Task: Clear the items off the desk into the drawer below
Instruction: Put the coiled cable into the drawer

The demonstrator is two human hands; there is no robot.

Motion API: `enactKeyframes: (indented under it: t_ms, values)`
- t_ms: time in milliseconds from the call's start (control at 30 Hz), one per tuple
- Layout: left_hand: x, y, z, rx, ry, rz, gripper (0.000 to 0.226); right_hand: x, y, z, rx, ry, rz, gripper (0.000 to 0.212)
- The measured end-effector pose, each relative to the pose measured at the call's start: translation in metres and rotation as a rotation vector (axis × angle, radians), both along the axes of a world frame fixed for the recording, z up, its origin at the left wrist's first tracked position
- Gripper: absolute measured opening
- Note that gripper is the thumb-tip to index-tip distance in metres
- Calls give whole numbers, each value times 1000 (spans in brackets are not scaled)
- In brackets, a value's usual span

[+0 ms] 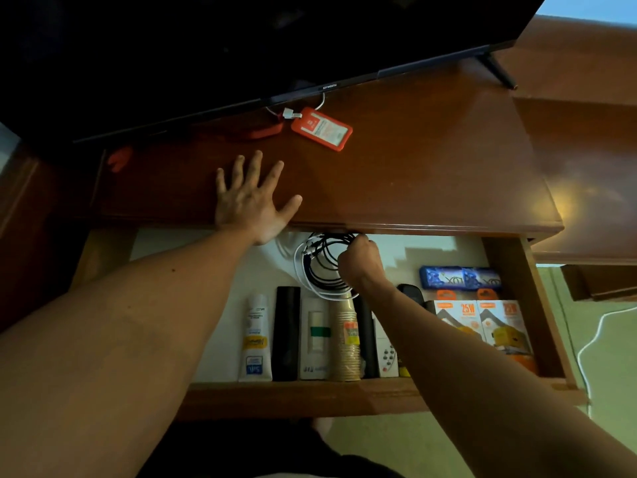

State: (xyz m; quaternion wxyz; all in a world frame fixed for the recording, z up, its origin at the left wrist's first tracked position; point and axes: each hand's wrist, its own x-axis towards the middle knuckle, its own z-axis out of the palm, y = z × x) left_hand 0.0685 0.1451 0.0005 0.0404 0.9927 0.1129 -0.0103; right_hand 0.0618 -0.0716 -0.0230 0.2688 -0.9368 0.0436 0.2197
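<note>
The wooden desk [431,160] has an open drawer [310,396] below its front edge. My left hand [251,198] lies flat on the desk top with fingers spread, holding nothing. My right hand [362,262] is inside the drawer, closed on a coil of black and white cables [317,267] near the drawer's back. An orange card holder [322,129] with a red lanyard [262,132] lies on the desk under the TV's lower edge.
A black TV [241,46] stands at the back of the desk on a foot [499,70]. In the drawer lie a white tube [255,339], a black remote [286,332], stacked paper cups [344,343], charger boxes [482,326] and a blue pack [458,277].
</note>
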Motion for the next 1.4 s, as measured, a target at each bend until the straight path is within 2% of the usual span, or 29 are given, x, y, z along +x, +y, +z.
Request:
enactKeyframes:
  t_ms: [100,300,500,600,733,800,1033,1233,1400]
  values:
    - [1,1,-1,9,-2,-4,84,11,5,-11,-9,27,25,23]
    - [2,1,-3,19,-10,-2,83,17,14,-33,-37,28,130,40]
    - [1,1,-4,14,-15,-3,84,33,24,-39,-10,-55,254,40]
    - [1,2,-5,16,-28,-5,84,37,24,-41,-77,-59,334,36]
    - [1,1,-5,19,-28,-8,83,32,25,-40,-247,-74,488,49]
    - [1,2,-5,19,-30,-4,82,27,27,-38,-298,-35,494,51]
    - [1,1,-4,12,-28,-3,84,10,37,-34,-318,-144,613,63]
    - [0,1,-4,27,-21,-1,84,-3,42,-49,-361,-94,649,86]
    - [0,1,-5,25,-22,-2,83,-10,36,-53,-380,-117,678,79]
